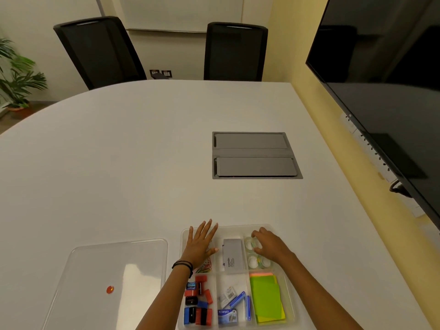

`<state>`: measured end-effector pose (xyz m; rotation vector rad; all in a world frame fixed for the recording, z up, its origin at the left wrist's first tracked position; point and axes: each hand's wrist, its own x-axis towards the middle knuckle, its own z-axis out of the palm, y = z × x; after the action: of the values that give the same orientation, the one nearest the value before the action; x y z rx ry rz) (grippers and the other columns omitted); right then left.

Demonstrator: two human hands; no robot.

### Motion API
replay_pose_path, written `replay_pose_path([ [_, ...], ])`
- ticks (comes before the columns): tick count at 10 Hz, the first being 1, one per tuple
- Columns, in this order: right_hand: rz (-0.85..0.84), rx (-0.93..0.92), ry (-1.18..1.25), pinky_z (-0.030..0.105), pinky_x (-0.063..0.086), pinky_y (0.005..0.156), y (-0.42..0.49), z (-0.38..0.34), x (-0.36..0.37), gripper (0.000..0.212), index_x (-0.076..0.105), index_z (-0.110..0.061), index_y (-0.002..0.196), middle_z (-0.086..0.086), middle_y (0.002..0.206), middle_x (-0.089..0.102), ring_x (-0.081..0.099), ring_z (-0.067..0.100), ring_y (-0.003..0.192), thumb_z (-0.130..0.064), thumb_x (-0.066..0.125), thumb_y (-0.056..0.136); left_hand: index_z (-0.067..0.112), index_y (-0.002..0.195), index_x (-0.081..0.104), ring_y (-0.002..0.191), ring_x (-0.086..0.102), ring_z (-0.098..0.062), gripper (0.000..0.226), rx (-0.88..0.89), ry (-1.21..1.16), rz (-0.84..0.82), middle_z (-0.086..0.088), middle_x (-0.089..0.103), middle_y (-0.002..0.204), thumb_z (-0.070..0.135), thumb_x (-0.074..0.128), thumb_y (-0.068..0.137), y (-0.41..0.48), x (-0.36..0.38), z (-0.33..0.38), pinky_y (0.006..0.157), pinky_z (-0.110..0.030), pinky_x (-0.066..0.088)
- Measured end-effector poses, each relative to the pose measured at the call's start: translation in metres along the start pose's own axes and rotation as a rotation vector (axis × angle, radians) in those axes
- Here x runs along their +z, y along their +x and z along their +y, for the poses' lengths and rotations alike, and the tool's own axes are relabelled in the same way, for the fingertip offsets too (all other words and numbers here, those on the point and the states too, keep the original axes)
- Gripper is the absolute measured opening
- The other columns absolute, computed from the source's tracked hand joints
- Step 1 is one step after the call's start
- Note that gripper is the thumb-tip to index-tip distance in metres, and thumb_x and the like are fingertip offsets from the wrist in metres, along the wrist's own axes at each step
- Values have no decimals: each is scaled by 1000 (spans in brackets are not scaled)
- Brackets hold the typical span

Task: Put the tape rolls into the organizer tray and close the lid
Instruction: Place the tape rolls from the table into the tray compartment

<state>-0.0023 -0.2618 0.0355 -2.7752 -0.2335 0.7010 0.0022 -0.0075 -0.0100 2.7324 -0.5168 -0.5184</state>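
Observation:
The clear organizer tray (240, 227) sits at the near edge of the white table. Clear tape rolls lie in its far right compartment: one (250, 244) under the fingers of my right hand (269, 245), two more (258, 261) just nearer. My right hand curls over the far roll, fingertips touching it; whether it grips the roll is unclear. My left hand (201, 244) lies flat with fingers spread over the tray's far left compartment. The clear lid (119, 265) with a small orange knob rests flat on the table, left of the tray.
Other tray compartments hold a grey box (234, 256), coloured clips, red and blue sharpeners (198, 303), staple boxes (232, 303) and green sticky notes (266, 298). A grey cable hatch (254, 155) is set into the table. Two black chairs stand beyond; a large screen hangs right.

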Motion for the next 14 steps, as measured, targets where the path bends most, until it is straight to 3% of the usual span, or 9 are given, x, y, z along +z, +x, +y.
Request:
replay_pose_path([
  [2, -18, 6, -159, 38, 46, 81, -5, 10, 11, 38, 45, -9, 125, 15, 128, 45, 49, 26, 112, -2, 45, 88, 23, 148, -6, 148, -10, -25, 73, 6, 33, -22, -6, -13, 159, 46, 40, 96, -1, 3, 5, 117, -51, -11],
  [4, 39, -22, -167, 37, 46, 81, 1, 10, 10, 45, 45, -9, 125, 13, 128, 44, 49, 24, 112, 10, 41, 84, 24, 148, -5, 148, -10, -26, 72, -3, 31, -4, -6, -13, 159, 46, 40, 96, 0, -4, 6, 117, -51, -11],
  [6, 43, -23, -125, 27, 35, 70, 2, 7, 14, 44, 46, -9, 121, 14, 124, 47, 50, 23, 109, 10, 45, 81, 24, 148, -5, 148, -10, -25, 72, -12, 29, -12, -7, -13, 159, 46, 40, 96, -2, -4, 4, 117, -51, -11],
  [7, 54, -20, -103, 29, 40, 73, 1, 8, 14, 48, 43, -10, 127, 14, 127, 46, 49, 21, 112, 8, 45, 83, 24, 148, -5, 148, -10, -26, 73, -12, 27, -10, -7, -13, 159, 46, 40, 96, -1, -4, 4, 117, -51, -11],
  [8, 52, -18, -81, 33, 45, 89, 1, 7, 13, 57, 34, -13, 137, 13, 134, 42, 46, 22, 120, 8, 43, 85, 23, 148, -5, 148, -10, -26, 73, -10, 22, -7, -8, -12, 159, 46, 41, 96, -1, -4, 3, 117, -51, -11],
  [9, 49, -29, -71, 33, 44, 95, 0, 6, 12, 58, 31, -13, 139, 12, 138, 40, 43, 22, 125, 7, 43, 86, 24, 148, -5, 148, -10, -26, 72, -10, 24, -7, -7, -12, 160, 46, 40, 96, -1, -3, 3, 117, -51, -11],
  [13, 140, -90, 160, 30, 43, 97, -10, 6, 3, 43, 41, -13, 133, 8, 133, 45, 45, 19, 122, -6, 49, 91, 24, 148, -5, 148, -9, -26, 72, -9, 31, -3, -6, -12, 160, 46, 40, 96, -1, -3, 3, 117, -52, -11],
  [14, 171, -33, 215, 28, 43, 96, -12, 6, 7, 40, 42, -11, 131, 11, 131, 47, 49, 21, 118, -6, 48, 92, 24, 148, -5, 148, -9, -26, 72, -7, 28, 1, -7, -11, 160, 46, 41, 96, -2, -3, 3, 117, -52, -11],
])
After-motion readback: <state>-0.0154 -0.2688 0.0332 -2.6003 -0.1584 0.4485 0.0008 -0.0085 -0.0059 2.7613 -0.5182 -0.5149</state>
